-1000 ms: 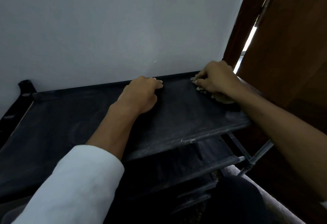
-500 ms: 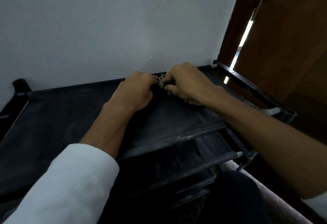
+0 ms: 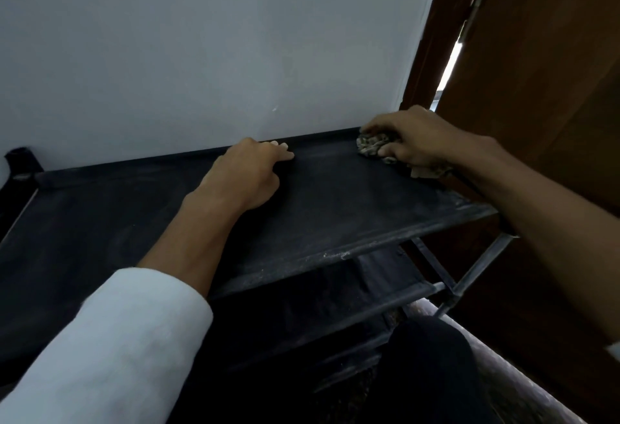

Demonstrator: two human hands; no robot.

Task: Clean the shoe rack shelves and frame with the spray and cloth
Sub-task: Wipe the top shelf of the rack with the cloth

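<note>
- While a person cleans a black shoe rack set against a pale wall (image 3: 201,54), the top shelf (image 3: 335,202) shows a grey film of dust, thickest along its front rail.
- At the top shelf's far left corner, a frame post (image 3: 20,158) stands up next to the wall, with no sign of a cloth having been over it.
- Left of the top shelf's middle, the left hand (image 3: 250,175) reaches out of a white sleeve (image 3: 117,339) and rests on the fabric. Its fingers are bent, tips down near the rear rail, and have hold of nothing that can be seen. It is probably there to pin the slack fabric and steady the light rack.
- At the top shelf's rear right corner lies the cloth (image 3: 374,143), a mottled rag bunched into a wad and pressed where fabric meets the rear rail. A loose tail of it shows under the wrist.
- On top of it, the right hand (image 3: 416,138) curls its fingers round the wad and bears down. A bunched cloth suits a seam where dust packs in.
- Below the top shelf's front rail, a lower shelf (image 3: 369,289) and the side frame bars (image 3: 483,262) look just as dusty, so much of the job appears to remain.
- Right of the top shelf, a brown wooden door (image 3: 536,88) stands ajar and crowds that end of the rack.
- No spray bottle is in view.
</note>
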